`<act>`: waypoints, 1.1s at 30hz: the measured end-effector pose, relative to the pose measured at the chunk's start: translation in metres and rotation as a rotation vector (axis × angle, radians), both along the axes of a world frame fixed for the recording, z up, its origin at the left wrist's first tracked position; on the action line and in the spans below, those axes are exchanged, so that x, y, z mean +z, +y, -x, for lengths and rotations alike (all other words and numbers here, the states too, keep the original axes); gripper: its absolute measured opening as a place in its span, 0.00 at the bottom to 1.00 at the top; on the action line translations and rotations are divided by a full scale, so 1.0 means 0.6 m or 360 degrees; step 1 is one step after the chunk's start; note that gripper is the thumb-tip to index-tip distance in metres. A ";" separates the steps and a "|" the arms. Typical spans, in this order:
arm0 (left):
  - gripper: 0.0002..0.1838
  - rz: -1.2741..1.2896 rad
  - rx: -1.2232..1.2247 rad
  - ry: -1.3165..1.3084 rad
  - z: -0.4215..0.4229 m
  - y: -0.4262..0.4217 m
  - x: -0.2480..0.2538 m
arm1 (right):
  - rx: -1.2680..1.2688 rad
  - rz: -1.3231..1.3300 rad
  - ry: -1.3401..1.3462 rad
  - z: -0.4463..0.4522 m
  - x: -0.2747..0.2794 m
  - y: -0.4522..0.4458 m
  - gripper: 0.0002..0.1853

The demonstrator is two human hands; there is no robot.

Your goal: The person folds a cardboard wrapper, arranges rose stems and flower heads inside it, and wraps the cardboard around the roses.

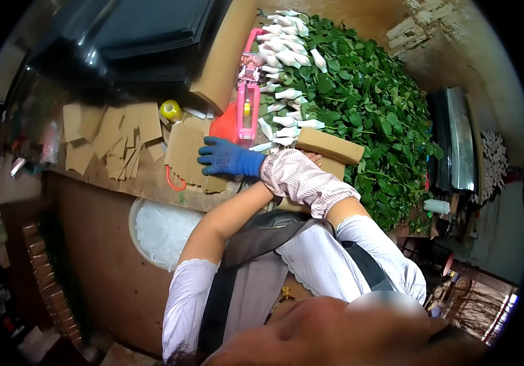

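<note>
My arms are crossed, the right forearm in a striped sleeve over the left. My right hand [225, 158], in a blue knitted glove, reaches to the left with its fingers spread over a stack of cut cardboard pieces [185, 146]. My bare left hand [314, 157] shows only in part beyond the sleeve. Its visible fingers look stretched out, lying against a sheet of corrugated cardboard [330, 145] whose far edge stands folded up. Beside this lie several flower heads in white sleeves [286, 121], with leafy green stems [365, 110] to the right. My left palm is hidden.
A pink tape dispenser [248, 116] and a red piece [224, 124] lie past my right hand. Loose cardboard pieces [112, 137] and a yellow tape roll [170, 110] are farther left. Black sheets [128, 49] sit at the back. Below the table edge stands a tub of white pieces [161, 232].
</note>
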State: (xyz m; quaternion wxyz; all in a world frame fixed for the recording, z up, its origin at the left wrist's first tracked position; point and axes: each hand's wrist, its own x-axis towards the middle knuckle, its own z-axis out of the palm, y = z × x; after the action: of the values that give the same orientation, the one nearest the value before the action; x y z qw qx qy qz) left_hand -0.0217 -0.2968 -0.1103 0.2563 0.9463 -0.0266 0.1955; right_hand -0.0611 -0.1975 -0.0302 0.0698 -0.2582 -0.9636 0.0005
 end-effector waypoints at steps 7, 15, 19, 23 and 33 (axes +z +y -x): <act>0.30 -0.0118 0.0019 0.0053 0.031 -0.002 0.082 | -0.0903 0.0306 0.0878 -0.104 0.154 -0.146 0.13; 0.28 0.0245 -0.0047 0.0121 0.043 0.016 0.152 | -0.2573 0.1677 0.1859 -0.251 0.141 -0.398 0.14; 0.29 0.0035 -0.0167 0.0028 0.039 0.021 0.116 | -0.2401 0.1943 0.1821 -0.294 0.100 -0.398 0.16; 0.29 -0.0245 0.0010 0.0239 0.078 0.033 0.124 | -0.2402 0.1914 0.1460 -0.301 0.091 -0.383 0.18; 0.08 0.0111 -0.0018 0.0049 0.081 0.014 0.208 | -0.2324 0.1312 0.0615 -0.290 0.088 -0.388 0.23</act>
State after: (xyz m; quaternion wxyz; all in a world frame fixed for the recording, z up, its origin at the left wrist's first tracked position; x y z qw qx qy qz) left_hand -0.0701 -0.2885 0.0142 0.2906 0.9395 -0.0212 0.1802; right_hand 0.1128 -0.4302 0.0223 0.1161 -0.8135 -0.4502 0.3493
